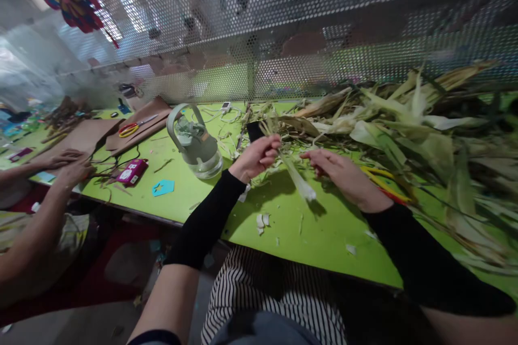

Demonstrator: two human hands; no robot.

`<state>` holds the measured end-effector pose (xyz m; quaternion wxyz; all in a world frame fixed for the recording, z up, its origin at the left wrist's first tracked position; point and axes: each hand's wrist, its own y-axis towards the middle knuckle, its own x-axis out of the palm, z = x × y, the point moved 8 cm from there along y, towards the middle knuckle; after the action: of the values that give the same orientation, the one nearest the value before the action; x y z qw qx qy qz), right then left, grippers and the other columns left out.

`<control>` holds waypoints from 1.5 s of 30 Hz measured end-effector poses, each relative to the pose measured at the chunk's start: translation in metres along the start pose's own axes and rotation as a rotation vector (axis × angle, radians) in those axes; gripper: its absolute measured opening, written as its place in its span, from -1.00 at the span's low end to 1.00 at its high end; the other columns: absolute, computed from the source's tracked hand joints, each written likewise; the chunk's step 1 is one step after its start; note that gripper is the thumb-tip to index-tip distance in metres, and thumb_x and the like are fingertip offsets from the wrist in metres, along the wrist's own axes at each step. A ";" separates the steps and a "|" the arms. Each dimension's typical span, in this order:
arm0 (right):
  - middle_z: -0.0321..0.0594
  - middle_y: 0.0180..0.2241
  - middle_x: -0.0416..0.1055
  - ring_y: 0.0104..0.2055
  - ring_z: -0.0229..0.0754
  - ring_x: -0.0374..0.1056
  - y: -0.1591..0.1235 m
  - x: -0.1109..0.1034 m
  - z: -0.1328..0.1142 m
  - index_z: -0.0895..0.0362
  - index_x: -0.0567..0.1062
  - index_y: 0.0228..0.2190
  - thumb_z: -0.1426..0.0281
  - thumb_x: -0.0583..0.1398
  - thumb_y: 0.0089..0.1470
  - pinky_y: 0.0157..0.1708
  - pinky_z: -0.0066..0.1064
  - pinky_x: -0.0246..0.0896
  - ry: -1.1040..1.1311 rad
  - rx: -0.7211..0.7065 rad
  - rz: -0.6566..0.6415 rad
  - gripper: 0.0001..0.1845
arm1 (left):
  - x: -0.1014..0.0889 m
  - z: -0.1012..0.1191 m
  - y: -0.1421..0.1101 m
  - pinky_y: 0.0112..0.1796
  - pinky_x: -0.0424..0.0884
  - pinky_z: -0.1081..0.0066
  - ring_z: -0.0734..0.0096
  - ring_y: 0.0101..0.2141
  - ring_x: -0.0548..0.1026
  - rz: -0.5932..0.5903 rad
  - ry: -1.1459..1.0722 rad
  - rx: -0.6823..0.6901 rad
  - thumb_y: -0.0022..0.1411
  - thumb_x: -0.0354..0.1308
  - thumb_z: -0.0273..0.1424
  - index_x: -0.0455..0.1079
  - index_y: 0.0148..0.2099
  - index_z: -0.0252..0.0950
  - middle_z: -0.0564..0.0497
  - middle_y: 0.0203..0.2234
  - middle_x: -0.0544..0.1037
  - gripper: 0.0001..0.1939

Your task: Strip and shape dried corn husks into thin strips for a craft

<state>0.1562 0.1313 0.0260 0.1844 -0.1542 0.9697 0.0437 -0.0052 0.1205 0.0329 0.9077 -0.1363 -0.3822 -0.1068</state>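
My left hand point(259, 156) is closed around a bundle of pale green husk strips point(293, 172), gripping it near its upper end. The bundle slants down to the right and ends in a white tip above the green table point(307, 232). My right hand point(343, 175) lies beside the bundle with fingers bent, its fingertips touching the strips; yellow and red scissors point(384, 186) lie under it. Both forearms wear black sleeves.
A big heap of dry corn husks point(421, 129) covers the right of the table. A clear water bottle with a grey handle point(196, 143) stands left of my hands. Farther left lie a pink box point(131, 172), brown card sheets point(133, 129), yellow scissors point(129, 129) and another person's hands point(67, 164). A perforated metal screen point(283, 27) stands behind.
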 end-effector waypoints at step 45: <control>-0.34 -0.61 0.43 -0.56 -0.33 0.23 -0.017 0.008 -0.021 0.11 0.47 -0.50 -0.09 0.39 -0.11 -0.49 -0.40 0.08 0.244 0.001 -0.268 -0.48 | 0.038 -0.060 -0.027 -0.62 0.17 0.60 0.66 -0.64 0.06 -0.396 0.631 -0.273 0.38 -0.01 -0.34 0.37 -0.27 -0.36 0.18 -0.55 0.14 -0.77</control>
<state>0.1469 0.1102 0.0416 0.0694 -0.2863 0.9556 -0.0007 0.0526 0.0720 0.0249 0.9160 -0.1398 -0.0858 -0.3661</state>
